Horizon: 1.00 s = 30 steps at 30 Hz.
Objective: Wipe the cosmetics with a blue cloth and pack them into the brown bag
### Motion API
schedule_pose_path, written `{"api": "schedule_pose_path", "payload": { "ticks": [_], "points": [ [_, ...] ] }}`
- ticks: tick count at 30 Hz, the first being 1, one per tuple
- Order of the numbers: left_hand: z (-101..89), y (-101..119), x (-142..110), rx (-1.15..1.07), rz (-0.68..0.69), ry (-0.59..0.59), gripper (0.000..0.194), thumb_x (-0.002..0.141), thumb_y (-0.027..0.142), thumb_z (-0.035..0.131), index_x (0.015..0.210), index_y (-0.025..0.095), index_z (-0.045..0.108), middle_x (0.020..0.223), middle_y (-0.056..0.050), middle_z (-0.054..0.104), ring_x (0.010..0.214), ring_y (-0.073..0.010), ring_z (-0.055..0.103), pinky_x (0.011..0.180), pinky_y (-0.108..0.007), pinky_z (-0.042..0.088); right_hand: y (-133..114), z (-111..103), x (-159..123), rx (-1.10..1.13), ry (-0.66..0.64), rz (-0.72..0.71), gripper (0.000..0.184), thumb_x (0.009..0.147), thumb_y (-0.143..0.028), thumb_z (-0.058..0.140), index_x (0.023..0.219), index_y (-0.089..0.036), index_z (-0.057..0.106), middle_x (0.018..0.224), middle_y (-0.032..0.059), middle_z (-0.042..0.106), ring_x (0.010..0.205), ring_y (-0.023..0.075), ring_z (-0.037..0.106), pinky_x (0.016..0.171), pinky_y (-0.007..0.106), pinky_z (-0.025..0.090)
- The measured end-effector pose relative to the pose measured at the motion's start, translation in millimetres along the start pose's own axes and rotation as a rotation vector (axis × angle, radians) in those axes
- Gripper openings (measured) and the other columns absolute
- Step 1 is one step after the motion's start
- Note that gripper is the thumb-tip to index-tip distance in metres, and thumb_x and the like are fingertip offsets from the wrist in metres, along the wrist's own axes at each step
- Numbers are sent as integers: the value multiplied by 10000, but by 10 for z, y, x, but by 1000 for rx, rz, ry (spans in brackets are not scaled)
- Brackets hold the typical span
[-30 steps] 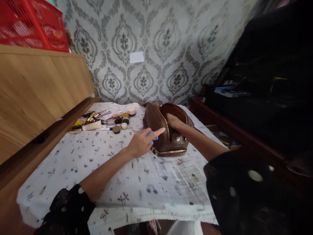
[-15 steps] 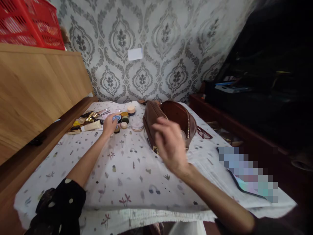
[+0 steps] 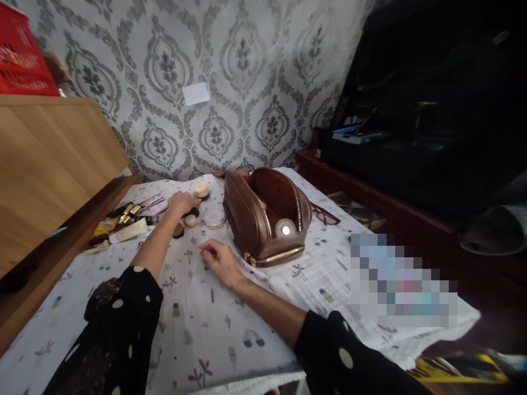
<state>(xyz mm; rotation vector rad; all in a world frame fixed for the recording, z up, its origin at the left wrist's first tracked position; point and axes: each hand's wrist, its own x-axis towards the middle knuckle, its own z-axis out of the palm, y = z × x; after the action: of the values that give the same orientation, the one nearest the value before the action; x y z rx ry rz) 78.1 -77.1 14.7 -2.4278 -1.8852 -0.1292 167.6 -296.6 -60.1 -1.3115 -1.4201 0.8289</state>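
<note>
My left hand [image 3: 181,203] reaches over a group of small cosmetic jars on the cloth, its fingers bent down around something I cannot make out. Close by are a jar with a peach lid [image 3: 201,190], a small pale jar [image 3: 190,220], a dark round pot [image 3: 178,230] and a clear round compact [image 3: 214,219]. Just above the cloth, my right hand [image 3: 222,264] has loosely curled fingers and shows nothing in them. To its right stands a brown zip bag [image 3: 267,219], its top gaping wide.
Left of the jars lie a cream tube [image 3: 128,231] and several gold-capped cosmetics [image 3: 130,213]. Red-framed glasses [image 3: 326,215] rest behind the bag's right side. A pixelated phone [image 3: 401,282] lies at right. A wooden cabinet [image 3: 53,164] borders the left.
My right hand has moved from the bag's opening leftward to the cloth before the jars. My left hand remains among the jars; the blue round item is no longer visible. The view has turned right.
</note>
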Motion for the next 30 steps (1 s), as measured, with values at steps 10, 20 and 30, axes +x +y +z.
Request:
{"api": "schedule_pose_path", "payload": {
  "ticks": [10, 20, 30],
  "points": [
    [14, 56, 80, 17, -12, -48, 581, 810, 453, 642, 1287, 130, 566, 1300, -220, 640, 1142, -351, 641, 844, -361, 493, -87, -10, -3, -129, -30, -50, 270, 829, -71, 513, 960, -196, 713, 801, 8, 696, 717, 149, 592, 739, 250, 488],
    [-34, 13, -309, -101, 308, 27, 427, 849, 351, 641, 1258, 271, 550, 1223, -33, 687, 1088, -233, 625, 834, -275, 435, -38, 3, 3, -88, 3, -15, 234, 825, -74, 536, 933, -190, 707, 831, 15, 692, 752, 146, 606, 714, 231, 487],
    [12, -24, -749, -659, 263, 343, 440, 756, 397, 687, 1139, 195, 610, 1071, -66, 702, 994, -272, 639, 907, -382, 476, 63, -74, 77, -13, 98, -4, 294, 827, -115, 518, 1075, -185, 659, 956, 40, 676, 842, 171, 640, 780, 291, 535]
  ]
}}
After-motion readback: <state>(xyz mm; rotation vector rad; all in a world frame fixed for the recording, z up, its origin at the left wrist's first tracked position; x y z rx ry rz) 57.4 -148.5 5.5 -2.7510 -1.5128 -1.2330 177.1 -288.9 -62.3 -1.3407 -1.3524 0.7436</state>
